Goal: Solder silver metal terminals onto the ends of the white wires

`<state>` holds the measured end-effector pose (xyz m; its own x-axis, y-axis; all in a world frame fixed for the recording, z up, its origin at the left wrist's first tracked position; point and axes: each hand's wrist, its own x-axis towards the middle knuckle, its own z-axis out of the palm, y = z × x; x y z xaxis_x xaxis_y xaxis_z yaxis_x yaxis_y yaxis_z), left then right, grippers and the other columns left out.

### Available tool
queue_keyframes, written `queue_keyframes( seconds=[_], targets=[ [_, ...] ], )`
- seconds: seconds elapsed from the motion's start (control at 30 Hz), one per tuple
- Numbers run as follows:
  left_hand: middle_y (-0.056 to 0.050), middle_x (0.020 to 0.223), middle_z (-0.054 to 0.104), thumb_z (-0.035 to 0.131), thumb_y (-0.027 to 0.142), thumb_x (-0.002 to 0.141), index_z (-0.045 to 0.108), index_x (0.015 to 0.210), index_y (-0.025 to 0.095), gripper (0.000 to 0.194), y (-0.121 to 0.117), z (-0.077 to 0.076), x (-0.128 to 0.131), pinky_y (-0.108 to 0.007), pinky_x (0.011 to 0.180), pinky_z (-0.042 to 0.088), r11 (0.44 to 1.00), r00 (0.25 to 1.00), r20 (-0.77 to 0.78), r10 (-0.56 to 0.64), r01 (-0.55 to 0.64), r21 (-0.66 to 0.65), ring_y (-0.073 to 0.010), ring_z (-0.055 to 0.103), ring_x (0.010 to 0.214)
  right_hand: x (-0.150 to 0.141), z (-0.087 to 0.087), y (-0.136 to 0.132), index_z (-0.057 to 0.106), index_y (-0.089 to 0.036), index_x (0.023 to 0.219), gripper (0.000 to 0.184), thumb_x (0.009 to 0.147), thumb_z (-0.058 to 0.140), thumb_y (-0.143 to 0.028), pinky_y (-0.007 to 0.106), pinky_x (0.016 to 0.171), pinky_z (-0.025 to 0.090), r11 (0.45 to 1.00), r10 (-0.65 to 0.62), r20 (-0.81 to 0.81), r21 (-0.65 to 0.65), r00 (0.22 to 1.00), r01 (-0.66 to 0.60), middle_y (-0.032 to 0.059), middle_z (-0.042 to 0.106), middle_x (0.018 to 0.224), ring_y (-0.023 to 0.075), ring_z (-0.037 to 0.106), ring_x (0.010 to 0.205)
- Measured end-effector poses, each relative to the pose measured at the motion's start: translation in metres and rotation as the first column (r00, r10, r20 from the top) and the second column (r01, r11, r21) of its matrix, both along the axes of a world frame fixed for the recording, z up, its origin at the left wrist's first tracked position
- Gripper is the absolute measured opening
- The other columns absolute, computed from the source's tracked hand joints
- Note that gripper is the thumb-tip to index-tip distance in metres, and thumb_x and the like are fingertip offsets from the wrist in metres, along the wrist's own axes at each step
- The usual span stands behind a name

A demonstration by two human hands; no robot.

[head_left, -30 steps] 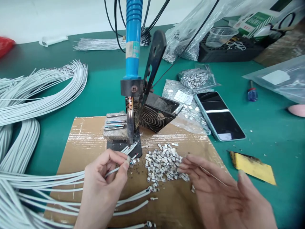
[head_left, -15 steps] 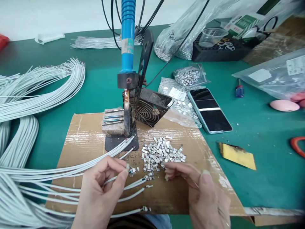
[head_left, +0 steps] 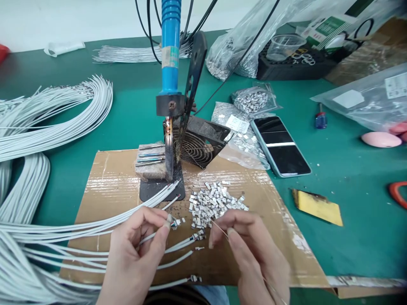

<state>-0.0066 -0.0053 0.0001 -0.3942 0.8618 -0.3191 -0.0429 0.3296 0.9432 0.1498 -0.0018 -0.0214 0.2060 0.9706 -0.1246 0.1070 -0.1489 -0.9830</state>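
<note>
My left hand [head_left: 136, 250] pinches the end of a white wire [head_left: 149, 237] between thumb and fingers, its stripped tip pointing right over the cardboard sheet [head_left: 104, 186]. My right hand [head_left: 251, 254] is closed in a pinch on a thin strand of solder wire [head_left: 219, 228], just below a pile of small metal terminals [head_left: 213, 203]. The two hands are a short gap apart. A blue-handled soldering iron [head_left: 170, 55] stands upright in its stand behind the pile, tip down near more white wire ends [head_left: 165, 192].
Large bundles of white wires [head_left: 47, 123] lie on the left of the green table. A small fan [head_left: 200, 146], a phone [head_left: 280, 146], bags of terminals [head_left: 254, 99], a yellow pad [head_left: 318, 207], a screwdriver [head_left: 320, 118] and a pink object [head_left: 380, 139] lie right.
My right hand drew back from the terminal pile, turned and closed into a pinch on the solder strand, moving left toward my left hand. The left hand kept its hold on the wire.
</note>
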Motion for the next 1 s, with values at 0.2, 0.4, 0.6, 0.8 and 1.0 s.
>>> queue_keyframes(
  seconds=[0.2, 0.4, 0.6, 0.8, 1.0],
  targets=[
    [0.001, 0.084, 0.071, 0.077, 0.023, 0.079, 0.069, 0.068, 0.019, 0.014, 0.008, 0.000, 0.001, -0.012, 0.058, 0.044, 1.000, 0.996, -0.086, -0.005, 0.007, 0.025, -0.0059, 0.058, 0.063, 0.000, -0.002, 0.011, 0.052, -0.024, 0.077, 0.031, 0.107, 0.054, -0.030, 0.026, 0.064, 0.039, 0.979, 0.127, 0.110, 0.143, 0.986, -0.142, -0.0033, 0.053, 0.076, 0.0135, 0.050, 0.070],
    [0.000, 0.087, 0.075, 0.073, 0.020, 0.084, 0.071, 0.072, 0.021, 0.012, 0.022, -0.007, -0.003, -0.010, 0.063, 0.050, 0.996, 0.990, -0.138, -0.014, 0.027, 0.091, -0.0077, 0.069, 0.072, -0.008, -0.006, 0.027, 0.057, -0.027, 0.086, 0.019, 0.102, 0.061, -0.017, 0.020, 0.088, 0.049, 0.932, 0.211, 0.162, 0.265, 0.964, -0.248, -0.0034, 0.071, 0.106, 0.0109, 0.068, 0.100],
    [0.000, 0.084, 0.078, 0.072, 0.017, 0.086, 0.071, 0.074, 0.021, 0.013, 0.035, -0.006, -0.012, -0.010, 0.060, 0.055, 0.977, 0.966, -0.239, -0.098, 0.140, 0.162, -0.0092, 0.074, 0.067, -0.024, -0.003, 0.034, 0.058, -0.028, 0.084, 0.020, 0.100, 0.060, -0.017, 0.018, 0.096, 0.050, 0.958, 0.180, 0.091, 0.211, 0.979, -0.196, -0.0085, 0.078, 0.118, 0.0092, 0.075, 0.111],
    [0.001, 0.092, 0.078, 0.068, 0.017, 0.093, 0.072, 0.081, 0.023, 0.014, 0.038, -0.007, -0.019, -0.012, 0.058, 0.056, 0.972, 0.957, -0.263, -0.126, 0.171, 0.160, -0.0088, 0.074, 0.066, -0.027, 0.000, 0.040, 0.059, -0.028, 0.082, 0.020, 0.098, 0.063, -0.016, 0.017, 0.092, 0.053, 0.958, 0.173, 0.093, 0.216, 0.981, -0.190, -0.0085, 0.081, 0.116, 0.0093, 0.078, 0.106],
    [0.001, 0.089, 0.078, 0.068, 0.018, 0.094, 0.071, 0.081, 0.023, 0.014, 0.040, -0.008, -0.018, -0.013, 0.055, 0.054, 0.974, 0.953, -0.277, -0.121, 0.168, 0.153, -0.0086, 0.070, 0.063, -0.029, 0.001, 0.041, 0.057, -0.027, 0.081, 0.021, 0.099, 0.061, -0.016, 0.027, 0.096, 0.055, 0.960, 0.161, 0.088, 0.215, 0.983, -0.177, -0.0013, 0.082, 0.116, 0.0157, 0.078, 0.108]
  ],
)
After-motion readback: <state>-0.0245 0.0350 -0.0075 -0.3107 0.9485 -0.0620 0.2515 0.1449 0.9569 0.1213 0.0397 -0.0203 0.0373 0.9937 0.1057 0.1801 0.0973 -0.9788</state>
